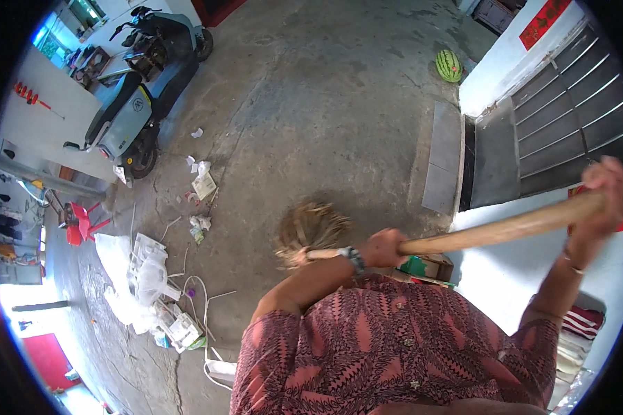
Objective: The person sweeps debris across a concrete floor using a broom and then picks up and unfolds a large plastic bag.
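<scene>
A broom with a long wooden handle [505, 229] slants across in front of me, and both of my hands are wrapped round it. My left hand [384, 249] grips the lower part of the handle, close to my body. Higher up, near the handle's top end at the right, my right hand [604, 194] is closed on it. The broom's straw head [311, 228] is at the concrete floor ahead of my left forearm, its bristles smeared by motion. Paper scraps and crumpled wrappers [202, 181] lie on the floor left of the straw head.
A pile of white plastic bags and paper [145, 277] lies at the left, with a pale cord [204, 311] beside it. An electric scooter [128, 111] stands at the far left near a red stool [83, 223]. A watermelon [448, 66] rests by the wall at the far right.
</scene>
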The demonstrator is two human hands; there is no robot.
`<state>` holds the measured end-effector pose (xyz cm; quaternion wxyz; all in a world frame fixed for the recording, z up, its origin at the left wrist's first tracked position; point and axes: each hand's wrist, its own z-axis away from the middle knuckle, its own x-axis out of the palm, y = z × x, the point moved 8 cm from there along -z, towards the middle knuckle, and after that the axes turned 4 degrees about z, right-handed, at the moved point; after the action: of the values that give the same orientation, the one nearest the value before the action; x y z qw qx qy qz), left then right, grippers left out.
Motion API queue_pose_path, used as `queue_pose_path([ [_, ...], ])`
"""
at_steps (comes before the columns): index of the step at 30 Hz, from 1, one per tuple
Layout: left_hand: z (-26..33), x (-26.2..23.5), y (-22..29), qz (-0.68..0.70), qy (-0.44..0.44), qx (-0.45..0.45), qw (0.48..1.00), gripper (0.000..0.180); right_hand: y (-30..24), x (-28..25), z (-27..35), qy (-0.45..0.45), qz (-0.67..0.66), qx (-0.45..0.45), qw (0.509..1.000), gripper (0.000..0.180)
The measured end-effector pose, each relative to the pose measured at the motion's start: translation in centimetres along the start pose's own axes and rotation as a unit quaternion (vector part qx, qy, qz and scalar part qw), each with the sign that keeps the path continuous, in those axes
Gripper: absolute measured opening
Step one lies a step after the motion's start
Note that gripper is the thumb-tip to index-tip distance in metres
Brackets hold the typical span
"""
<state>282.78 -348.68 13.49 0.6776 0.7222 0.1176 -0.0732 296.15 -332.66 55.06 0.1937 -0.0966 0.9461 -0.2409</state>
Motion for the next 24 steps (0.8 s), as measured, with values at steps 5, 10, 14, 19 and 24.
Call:
queue_pose_path([
  [5,11.6,-4.5,-9.5,-0.048,-0.006,-0.242,0.969,0.027,10.0,13.1,10.0,-0.111,-0.054,0.195,0.973,0.020],
  [10,20.5,-8.8,-15.7,-0.138,0.014,-0.367,0.920,0.026,11.9,21.7,15.7,-0.277,-0.088,0.290,0.912,0.023],
  [14,19.4,-13.8,-10.7,-0.147,0.102,-0.339,0.923,0.023,15.8,23.7,12.4,-0.188,-0.139,0.383,0.894,0.024],
  [19,16.8,-21.9,-5.3,-0.133,0.116,-0.290,0.941,0.024,16.1,26.7,3.2,-0.113,-0.132,0.260,0.950,0.025],
  [24,15.6,-31.0,-2.6,-0.127,0.178,-0.192,0.957,0.021,11.5,29.1,-7.9,-0.138,-0.166,0.146,0.965,0.034],
])
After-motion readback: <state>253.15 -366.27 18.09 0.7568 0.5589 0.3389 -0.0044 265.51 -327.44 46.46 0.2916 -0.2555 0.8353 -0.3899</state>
